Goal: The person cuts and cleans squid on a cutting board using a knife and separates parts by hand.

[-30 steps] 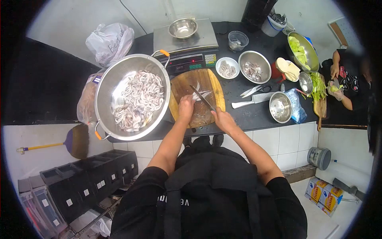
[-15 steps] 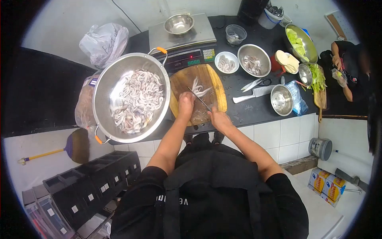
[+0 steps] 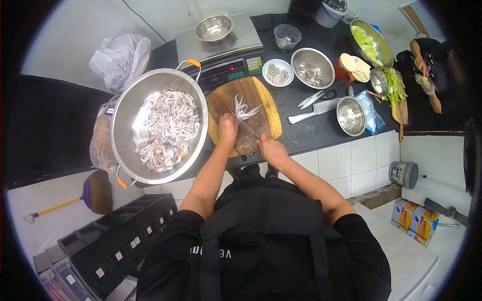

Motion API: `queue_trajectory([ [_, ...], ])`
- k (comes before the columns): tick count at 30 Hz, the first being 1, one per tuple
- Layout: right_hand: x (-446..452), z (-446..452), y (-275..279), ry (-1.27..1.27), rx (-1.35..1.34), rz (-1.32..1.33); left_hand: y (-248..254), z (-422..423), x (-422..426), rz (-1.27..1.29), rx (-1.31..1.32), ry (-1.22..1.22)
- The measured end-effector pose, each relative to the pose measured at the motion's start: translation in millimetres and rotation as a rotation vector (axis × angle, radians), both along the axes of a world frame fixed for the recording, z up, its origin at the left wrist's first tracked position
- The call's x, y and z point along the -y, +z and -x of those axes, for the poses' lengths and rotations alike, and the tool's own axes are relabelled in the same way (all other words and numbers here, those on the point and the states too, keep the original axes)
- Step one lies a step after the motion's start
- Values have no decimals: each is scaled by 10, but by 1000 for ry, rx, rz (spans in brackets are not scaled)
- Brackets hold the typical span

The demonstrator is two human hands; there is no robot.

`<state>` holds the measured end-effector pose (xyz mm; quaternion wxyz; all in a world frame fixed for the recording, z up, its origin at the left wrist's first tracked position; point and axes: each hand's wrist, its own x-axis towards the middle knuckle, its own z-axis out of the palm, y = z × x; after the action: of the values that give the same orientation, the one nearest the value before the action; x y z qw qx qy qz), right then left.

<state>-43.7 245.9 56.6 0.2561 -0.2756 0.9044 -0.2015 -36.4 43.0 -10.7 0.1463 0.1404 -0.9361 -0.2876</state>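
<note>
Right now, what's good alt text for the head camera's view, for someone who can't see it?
A person's right hand holds a knife over a wooden cutting board, the left hand close by and pale tentacled seafood just beyond. A large metal bowl of similar seafood sits at left.

Knife point(image 3: 245, 124), handle hidden in right grip point(image 3: 271, 149); cutlery point(image 3: 338, 5), cropped by top edge
</note>
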Motion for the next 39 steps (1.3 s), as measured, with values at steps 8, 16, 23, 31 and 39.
queue_trajectory([
  [8, -199, 134, 225, -120, -58, 60, -123, 71, 23, 0, -20, 19],
  [16, -538, 445, 19, -220, -205, -29, -138, 156, 33, 150, 181, 20],
  [23, -288, 589, -508, -92, -243, 0, 83, 26, 123, -442, 301, 74],
  [31, -23, 727, 493, -132, -326, 628, 429, -236, -128, -1377, 79, 24],
  [39, 36, 627, 957, 130, -222, 749, 835, -193, -242, -1701, 0, -79],
])
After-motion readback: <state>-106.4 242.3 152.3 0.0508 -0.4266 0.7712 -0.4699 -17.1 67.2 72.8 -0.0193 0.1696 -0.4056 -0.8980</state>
